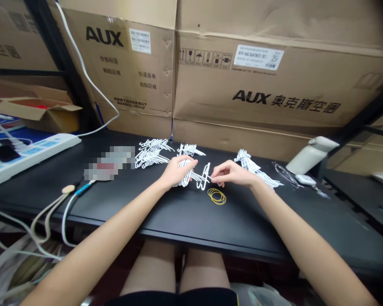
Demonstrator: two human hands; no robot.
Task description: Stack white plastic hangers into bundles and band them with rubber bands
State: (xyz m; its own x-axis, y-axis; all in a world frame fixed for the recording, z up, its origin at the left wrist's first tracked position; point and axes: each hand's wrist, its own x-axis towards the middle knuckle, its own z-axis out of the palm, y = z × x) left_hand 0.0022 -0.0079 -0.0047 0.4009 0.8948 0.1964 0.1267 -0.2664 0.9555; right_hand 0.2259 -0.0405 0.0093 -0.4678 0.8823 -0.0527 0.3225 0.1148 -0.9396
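My left hand (175, 171) is closed around a bundle of small white hangers (185, 174) above the black table. Between my two hands, a few white hangers (204, 178) show with their hooks pointing down and toward me. My right hand (230, 171) pinches the end of one white hanger with thumb and fingers. Just below it lie several yellow rubber bands (217, 197). Stacks of the same hangers rest beyond my hands: a pile at the left (151, 155), a smaller one in the middle (191, 149) and a fanned one at the right (255, 169).
Large cardboard boxes (255, 93) wall off the table's back. On the right are a pale bottle (311, 155), glasses (285, 175) and a small white case (305, 180). A power strip (35, 156), a blurred-out object (110, 163) and cables (65, 216) occupy the left.
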